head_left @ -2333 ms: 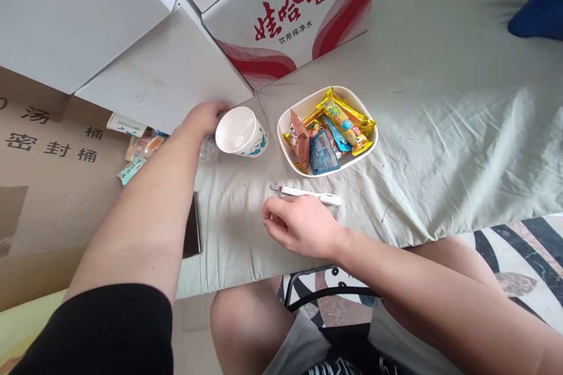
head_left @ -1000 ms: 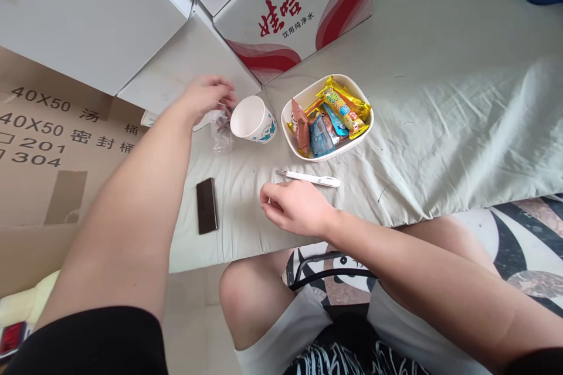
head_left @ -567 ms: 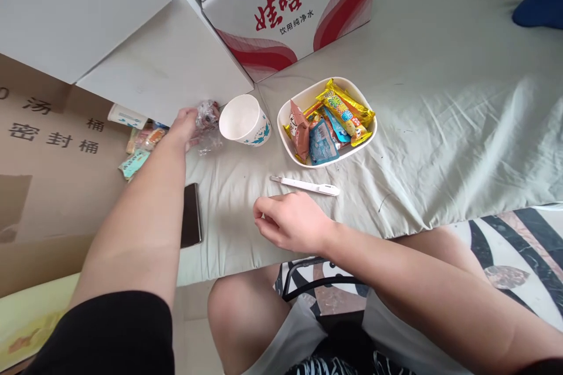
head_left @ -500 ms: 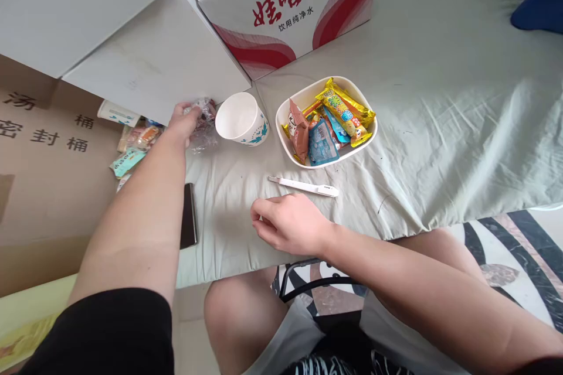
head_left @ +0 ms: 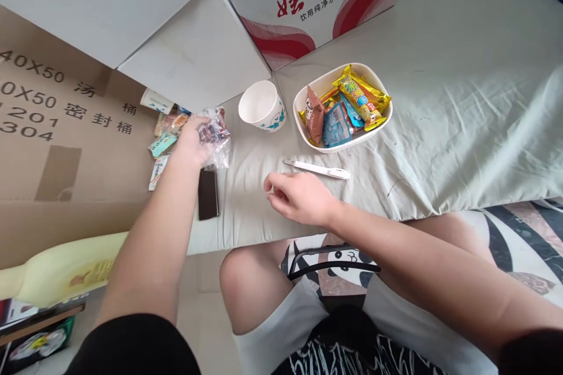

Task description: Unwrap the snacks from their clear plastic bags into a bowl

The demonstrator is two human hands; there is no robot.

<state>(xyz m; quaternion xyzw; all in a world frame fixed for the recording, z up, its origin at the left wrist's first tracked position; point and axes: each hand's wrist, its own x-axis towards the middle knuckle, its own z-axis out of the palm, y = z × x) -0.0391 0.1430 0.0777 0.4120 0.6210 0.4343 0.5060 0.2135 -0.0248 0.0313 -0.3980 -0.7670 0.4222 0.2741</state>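
Head view, and your left hand (head_left: 193, 139) is out at ten o'clock from the middle of the scene, fingers bent round the near side of a clear packet (head_left: 215, 130) with something dark red inside. It's a little blurred, but that's a grasp, and the packet is the thing in play; whether it clears the cloth (head_left: 246, 205), I can't tell. A phone (head_left: 208, 194) lies just below, at six o'clock, and the paper cup (head_left: 273, 122) stands upright near it at two.

Your right hand (head_left: 301, 198) sits this out: fingers loosely curled, gripping nothing that shows, with a white-handled tool (head_left: 319, 170) just beyond the knuckles at one o'clock. Farther along that line, the white bowl (head_left: 323, 85) holds the wrapped snacks (head_left: 363, 96).

So the step in hand looks like handling that packet. From here, I'd judge, you need a sure pinch on that slick wrapping, and room left beside the light cup.
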